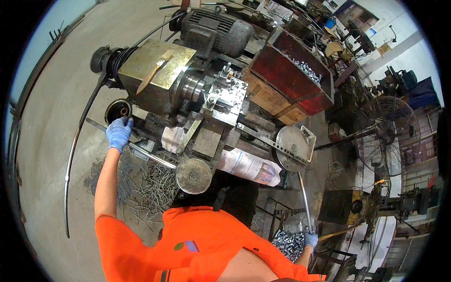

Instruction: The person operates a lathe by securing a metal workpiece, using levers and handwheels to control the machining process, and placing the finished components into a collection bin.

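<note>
On the left, the blue-gloved left hand [119, 135] is curled over the low edge of a dark round wheel [117, 110], on the near left side of the big metal machine [155, 101]; its grip looks mostly drawn in, but I can't tell how tight. A long grey bar [152, 159] runs past that hand, and I can't see if they touch. It seems best to turn the wheel slowly and smoothly, and to watch the shiny round part [192, 88] and the metal block [225, 101] in the middle. Gloves can get caught, so both hands should stay well away from there. On the right, the blue-gloved right hand [310, 239] has its grip wrapped around the low end of a long shiny rod [305, 203], which goes up to a round plate [286, 138]. A firm, steady hold and gentle pushes should work well, with no jerks. Now the holders, left to right: a mesh basket [297, 219], just beside the right hand, has lots of small shiny metal bits [286, 244] in it. Higher up, a big red box [286, 80] holds a heap of small grey metal pieces [305, 69].
</note>
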`<action>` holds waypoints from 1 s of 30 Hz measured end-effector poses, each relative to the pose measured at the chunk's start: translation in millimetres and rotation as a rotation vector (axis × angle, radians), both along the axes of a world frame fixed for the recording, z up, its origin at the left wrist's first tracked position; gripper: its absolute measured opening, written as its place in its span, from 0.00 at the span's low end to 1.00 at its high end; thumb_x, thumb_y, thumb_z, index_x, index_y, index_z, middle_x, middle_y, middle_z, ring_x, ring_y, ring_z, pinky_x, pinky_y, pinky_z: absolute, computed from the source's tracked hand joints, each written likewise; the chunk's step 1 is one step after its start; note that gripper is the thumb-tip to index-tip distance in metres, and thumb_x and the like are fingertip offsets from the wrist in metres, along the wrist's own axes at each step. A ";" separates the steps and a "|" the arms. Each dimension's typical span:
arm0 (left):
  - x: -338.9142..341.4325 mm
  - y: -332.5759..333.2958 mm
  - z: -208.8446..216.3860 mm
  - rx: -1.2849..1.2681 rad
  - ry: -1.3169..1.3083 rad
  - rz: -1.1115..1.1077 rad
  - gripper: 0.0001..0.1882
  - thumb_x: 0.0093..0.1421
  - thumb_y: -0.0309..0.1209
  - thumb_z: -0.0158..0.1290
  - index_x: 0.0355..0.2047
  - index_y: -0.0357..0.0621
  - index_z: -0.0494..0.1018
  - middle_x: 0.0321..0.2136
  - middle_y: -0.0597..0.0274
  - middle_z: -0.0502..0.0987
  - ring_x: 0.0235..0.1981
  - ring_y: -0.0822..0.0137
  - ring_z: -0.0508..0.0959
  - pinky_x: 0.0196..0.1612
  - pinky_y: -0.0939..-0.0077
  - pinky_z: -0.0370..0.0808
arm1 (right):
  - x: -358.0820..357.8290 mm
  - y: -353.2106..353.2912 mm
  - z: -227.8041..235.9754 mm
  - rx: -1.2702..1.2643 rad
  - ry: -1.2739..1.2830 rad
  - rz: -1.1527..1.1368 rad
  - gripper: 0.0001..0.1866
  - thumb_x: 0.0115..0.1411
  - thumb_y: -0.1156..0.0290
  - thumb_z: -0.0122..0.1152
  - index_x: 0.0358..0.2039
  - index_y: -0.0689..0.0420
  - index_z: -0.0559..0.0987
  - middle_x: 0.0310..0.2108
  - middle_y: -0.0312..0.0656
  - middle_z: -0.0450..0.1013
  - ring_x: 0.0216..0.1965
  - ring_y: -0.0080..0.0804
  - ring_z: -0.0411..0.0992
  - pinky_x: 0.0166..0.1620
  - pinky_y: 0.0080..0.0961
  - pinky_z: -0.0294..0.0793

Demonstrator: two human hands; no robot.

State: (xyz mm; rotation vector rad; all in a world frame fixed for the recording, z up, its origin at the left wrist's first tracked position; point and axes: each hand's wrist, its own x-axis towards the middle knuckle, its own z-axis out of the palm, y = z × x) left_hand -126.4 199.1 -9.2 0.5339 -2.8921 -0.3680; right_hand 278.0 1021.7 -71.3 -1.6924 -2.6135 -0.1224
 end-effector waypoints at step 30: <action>0.8 0.5 3.4 0.017 -0.020 0.023 0.19 0.57 0.48 0.48 0.34 0.47 0.78 0.30 0.51 0.78 0.34 0.51 0.77 0.38 0.60 0.72 | -15.7 -35.1 23.1 -0.092 -0.134 -0.099 0.30 0.40 0.52 0.65 0.41 0.58 0.78 0.38 0.55 0.74 0.43 0.50 0.72 0.45 0.37 0.71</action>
